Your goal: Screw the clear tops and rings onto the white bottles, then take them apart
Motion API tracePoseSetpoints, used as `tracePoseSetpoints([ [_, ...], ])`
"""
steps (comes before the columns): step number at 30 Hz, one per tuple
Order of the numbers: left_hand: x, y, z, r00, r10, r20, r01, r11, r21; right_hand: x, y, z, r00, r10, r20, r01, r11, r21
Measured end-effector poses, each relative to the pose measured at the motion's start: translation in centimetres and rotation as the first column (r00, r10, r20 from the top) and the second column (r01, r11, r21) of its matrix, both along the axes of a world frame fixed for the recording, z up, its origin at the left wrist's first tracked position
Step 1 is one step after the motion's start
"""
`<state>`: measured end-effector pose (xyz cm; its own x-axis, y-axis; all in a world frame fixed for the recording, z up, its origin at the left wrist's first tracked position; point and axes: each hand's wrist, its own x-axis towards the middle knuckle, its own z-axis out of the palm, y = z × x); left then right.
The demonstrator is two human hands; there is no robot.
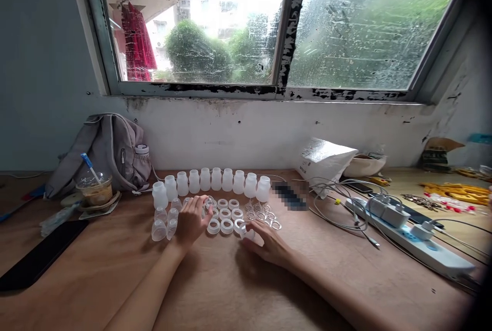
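Observation:
My left hand (192, 218) is closed, its fingertips pinching a small clear piece (210, 201) behind the white rings. Fingers partly cover that piece. Beneath and beside this hand stand several clear dome-shaped caps (159, 230). My right hand (271, 244) is closed on a translucent whitish cap (248, 233) just above the table, at the front right of the rings. Between the hands, white screw rings (226, 226) lie in rows. Thin clear rings (275, 225) lie behind my right hand. A curved row of frosted small bottles (205, 179) stands upright behind everything.
At left are a grey backpack (111, 151), a drink cup with a straw (96, 190) and a black phone-like slab (42, 256). A power strip (415, 239) with plugs, loose white cables (326, 195) and a white bag (326, 162) occupy the right. A window (280, 28) is ahead.

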<state>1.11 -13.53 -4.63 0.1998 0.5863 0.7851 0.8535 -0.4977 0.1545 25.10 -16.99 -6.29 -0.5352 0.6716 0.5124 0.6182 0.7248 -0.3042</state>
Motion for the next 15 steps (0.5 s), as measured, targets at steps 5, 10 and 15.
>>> tracePoseSetpoints([
  [5,0.2,0.0,-0.2,0.999,0.004,-0.038,-0.004,1.0,0.014,-2.2,4.1,1.3,0.994,-0.091,-0.054,0.093,0.995,0.044],
  [10,-0.1,0.3,-0.3,0.998,0.05,-0.05,-0.049,0.999,0.008,-5.0,10.2,2.1,0.959,-0.28,0.051,0.282,0.959,-0.039],
  [15,-0.3,0.6,-0.4,0.996,0.081,-0.047,-0.081,0.997,0.007,-6.7,14.7,1.4,0.934,-0.347,0.089,0.354,0.932,-0.078],
])
